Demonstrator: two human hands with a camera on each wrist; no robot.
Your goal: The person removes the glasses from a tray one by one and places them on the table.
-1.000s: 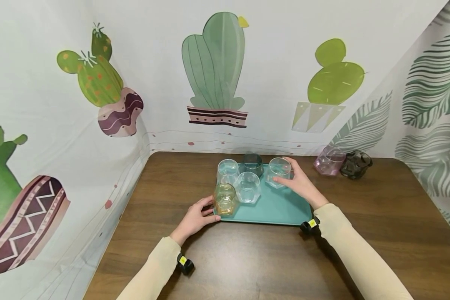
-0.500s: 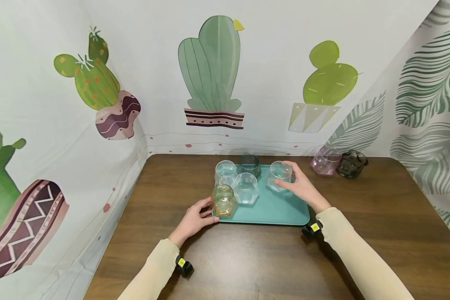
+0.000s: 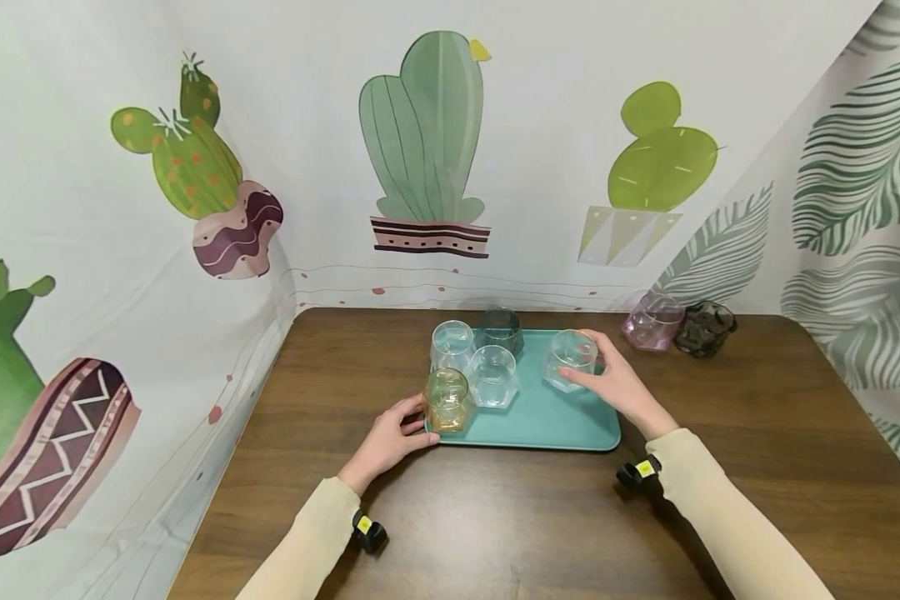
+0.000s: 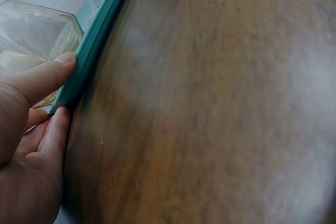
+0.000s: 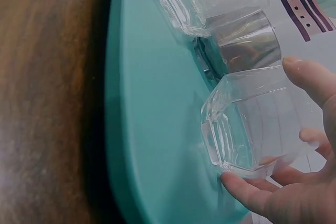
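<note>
My right hand holds a clear drinking glass between thumb and fingers, over the right half of a teal tray. In the right wrist view the glass's faceted base is close over the tray. My left hand grips the tray's front left corner, its thumb on the rim and its fingers against the outer side. Right beside that hand, an amber glass stands on the tray. Behind it are two clear glasses, one at the left and one nearer the middle, and a dark grey glass.
A pink glass and a dark wavy glass stand on the wooden table at the back right, off the tray. Cloth printed with cacti hangs behind the table and along its left side.
My right hand has moved a little to the right and nearer the front, taking the clear glass with it. The left hand stays at the tray's corner.
</note>
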